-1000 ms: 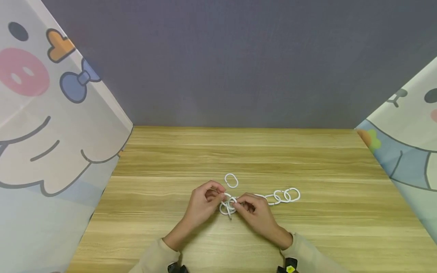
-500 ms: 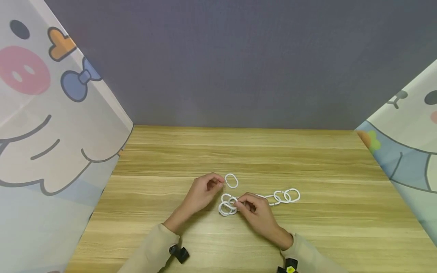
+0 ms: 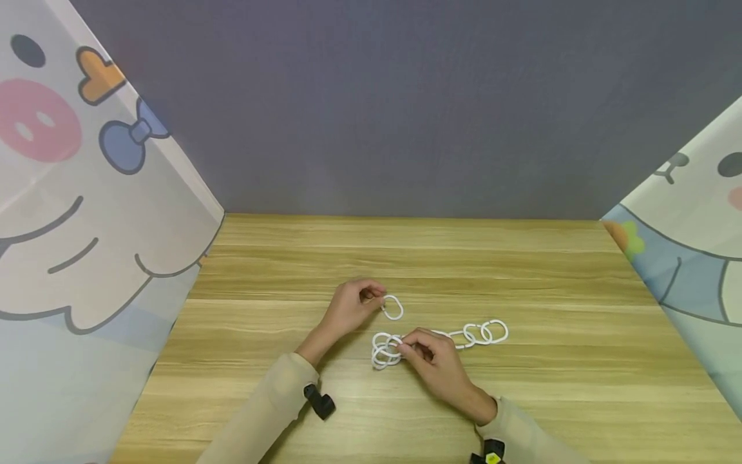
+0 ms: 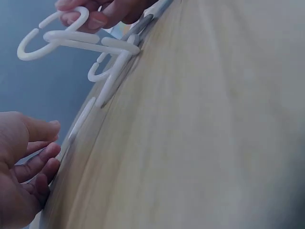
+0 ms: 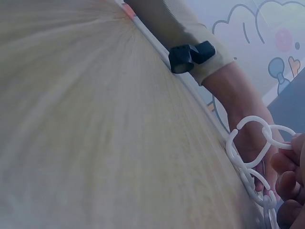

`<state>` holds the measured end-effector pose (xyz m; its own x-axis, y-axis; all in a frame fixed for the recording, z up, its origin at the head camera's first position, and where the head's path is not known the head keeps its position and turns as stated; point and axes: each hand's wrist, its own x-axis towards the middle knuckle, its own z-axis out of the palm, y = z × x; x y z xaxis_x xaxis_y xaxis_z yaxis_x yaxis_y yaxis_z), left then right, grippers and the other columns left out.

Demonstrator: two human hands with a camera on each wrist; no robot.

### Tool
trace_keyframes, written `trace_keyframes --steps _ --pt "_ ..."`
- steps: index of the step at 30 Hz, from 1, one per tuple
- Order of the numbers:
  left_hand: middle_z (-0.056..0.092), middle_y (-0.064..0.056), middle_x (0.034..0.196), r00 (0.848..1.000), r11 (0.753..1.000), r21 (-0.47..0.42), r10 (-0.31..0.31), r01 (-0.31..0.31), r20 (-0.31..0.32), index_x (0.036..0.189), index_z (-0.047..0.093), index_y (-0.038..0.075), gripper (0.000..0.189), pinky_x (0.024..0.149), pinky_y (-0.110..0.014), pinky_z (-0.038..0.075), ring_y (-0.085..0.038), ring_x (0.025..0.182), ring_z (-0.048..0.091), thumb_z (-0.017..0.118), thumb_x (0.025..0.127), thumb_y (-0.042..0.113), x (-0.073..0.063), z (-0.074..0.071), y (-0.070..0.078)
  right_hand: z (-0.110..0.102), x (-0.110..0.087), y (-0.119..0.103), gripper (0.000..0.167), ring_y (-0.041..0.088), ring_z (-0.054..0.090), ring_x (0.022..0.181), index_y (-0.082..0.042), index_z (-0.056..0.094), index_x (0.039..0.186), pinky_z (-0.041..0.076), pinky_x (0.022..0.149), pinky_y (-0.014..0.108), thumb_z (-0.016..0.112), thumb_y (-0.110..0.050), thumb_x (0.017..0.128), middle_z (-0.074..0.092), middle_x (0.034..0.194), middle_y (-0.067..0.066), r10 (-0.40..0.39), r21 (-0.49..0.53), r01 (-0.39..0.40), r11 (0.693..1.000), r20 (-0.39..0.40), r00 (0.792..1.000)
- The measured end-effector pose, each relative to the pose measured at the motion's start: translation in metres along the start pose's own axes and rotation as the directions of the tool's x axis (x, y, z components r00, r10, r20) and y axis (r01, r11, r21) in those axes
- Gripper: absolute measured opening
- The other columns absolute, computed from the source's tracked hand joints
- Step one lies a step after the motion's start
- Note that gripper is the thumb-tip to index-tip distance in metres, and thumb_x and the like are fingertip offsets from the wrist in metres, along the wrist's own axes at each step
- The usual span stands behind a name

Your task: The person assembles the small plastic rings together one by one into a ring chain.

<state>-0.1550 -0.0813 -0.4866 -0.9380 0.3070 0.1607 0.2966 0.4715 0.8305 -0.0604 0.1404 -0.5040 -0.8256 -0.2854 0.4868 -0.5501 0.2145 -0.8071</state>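
Note:
My right hand pinches a white plastic chain link between thumb and fingertips. Other links hang from it and bunch just left of the fingers. The rest of the white chain runs out to the right beyond the hand, which hides its middle. A single loose oval link with a small gap in its side lies flat behind the bunch. My left hand has its fingertips right at that link's left end. In the left wrist view, thumb and fingers stand apart beside the loose link.
The wooden table spreads out on all sides of the links. A dark grey panel stands at its back edge. Cartoon-printed panels flank it left and right. Each wrist carries a small black camera.
My left hand has let go of the bunched links and moved back and up to the loose link. The right hand stays in place with its link, and the bunch has settled slightly.

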Motion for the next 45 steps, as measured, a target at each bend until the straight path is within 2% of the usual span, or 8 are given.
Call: trace_keyframes --steps 4,10,16,21,26,33,38,45 --pt "0.08 -0.003 0.103 1.0 0.998 0.069 0.012 -0.013 0.007 0.11 0.084 0.007 0.012 0.091 -0.037 0.061 -0.018 0.096 0.072 0.086 0.099 0.011 0.007 0.005 -0.001 0.001 0.0 0.001 0.022 0.0 0.045 0.06 -0.011 0.08 0.095 0.036 0.048 0.018 0.081 0.01 0.093 0.056 0.067 -0.003 -0.01 0.0 0.01 1.0 0.0 1.0" --pt "0.074 0.002 0.09 1.0 0.984 0.175 0.015 -0.018 0.017 0.103 0.085 0.01 0.008 0.084 -0.033 0.054 -0.013 0.087 0.063 0.088 0.096 0.013 0.015 0.01 0.002 0.001 0.001 0.002 0.023 -0.001 0.045 0.061 -0.012 0.08 0.096 0.036 0.048 0.018 0.081 0.011 0.093 0.057 0.068 -0.003 -0.025 -0.008 0.025 1.0 -0.001 1.0" --pt "0.067 0.004 0.084 1.0 0.967 0.254 0.021 -0.025 0.019 0.091 0.08 0.013 0.01 0.084 -0.034 0.051 -0.014 0.085 0.058 0.088 0.094 0.01 0.014 0.011 0.001 0.002 0.0 0.002 0.023 0.0 0.045 0.06 -0.011 0.08 0.096 0.037 0.048 0.018 0.081 0.011 0.093 0.057 0.068 -0.003 -0.012 0.004 0.012 1.0 0.001 1.0" --pt "0.065 0.004 0.084 1.0 0.962 0.274 0.005 -0.011 0.022 0.089 0.077 0.013 0.012 0.082 -0.034 0.051 -0.015 0.084 0.057 0.086 0.096 0.008 0.01 0.01 0.003 0.001 0.0 0.0 0.021 -0.001 0.045 0.061 -0.012 0.08 0.096 0.037 0.048 0.019 0.081 0.009 0.094 0.057 0.068 -0.003 0.004 0.005 -0.004 1.0 0.005 1.0" --pt "0.066 0.002 0.086 1.0 0.972 0.235 -0.019 0.015 0.014 0.092 0.075 0.011 0.012 0.075 -0.029 0.052 -0.012 0.08 0.058 0.085 0.098 0.009 0.005 0.006 0.006 0.001 0.0 -0.001 0.02 -0.001 0.045 0.061 -0.012 0.08 0.096 0.037 0.048 0.019 0.081 0.009 0.094 0.057 0.067 -0.003 0.001 0.003 -0.001 1.0 0.004 1.0" --pt "0.069 0.001 0.087 0.999 0.993 0.11 -0.046 0.049 -0.028 0.096 0.075 0.008 0.009 0.069 -0.024 0.051 -0.01 0.076 0.058 0.082 0.1 0.005 -0.009 0.0 0.007 0.001 0.0 -0.001 0.021 -0.001 0.046 0.061 -0.012 0.08 0.096 0.038 0.049 0.018 0.081 0.009 0.093 0.057 0.068 -0.004 -0.01 -0.003 0.01 1.0 0.003 1.0" --pt "0.069 0.001 0.087 0.996 0.998 0.045 -0.046 0.05 -0.081 0.098 0.075 0.008 0.008 0.067 -0.023 0.05 -0.01 0.076 0.057 0.081 0.1 0.003 -0.022 -0.005 0.004 0.001 0.0 0.0 0.022 -0.001 0.046 0.061 -0.012 0.08 0.096 0.038 0.049 0.018 0.081 0.01 0.093 0.058 0.068 -0.004 -0.011 -0.005 0.011 1.0 0.004 1.0" --pt "0.073 -0.004 0.091 0.989 0.993 -0.109 -0.052 0.036 -0.141 0.107 0.08 0.003 0.006 0.07 -0.022 0.05 -0.012 0.079 0.059 0.08 0.101 0.003 -0.034 -0.008 0.004 0.002 -0.001 0.0 0.023 -0.002 0.045 0.062 -0.012 0.08 0.095 0.038 0.049 0.018 0.082 0.01 0.093 0.058 0.068 -0.005 -0.006 -0.014 0.006 1.0 0.007 1.0"
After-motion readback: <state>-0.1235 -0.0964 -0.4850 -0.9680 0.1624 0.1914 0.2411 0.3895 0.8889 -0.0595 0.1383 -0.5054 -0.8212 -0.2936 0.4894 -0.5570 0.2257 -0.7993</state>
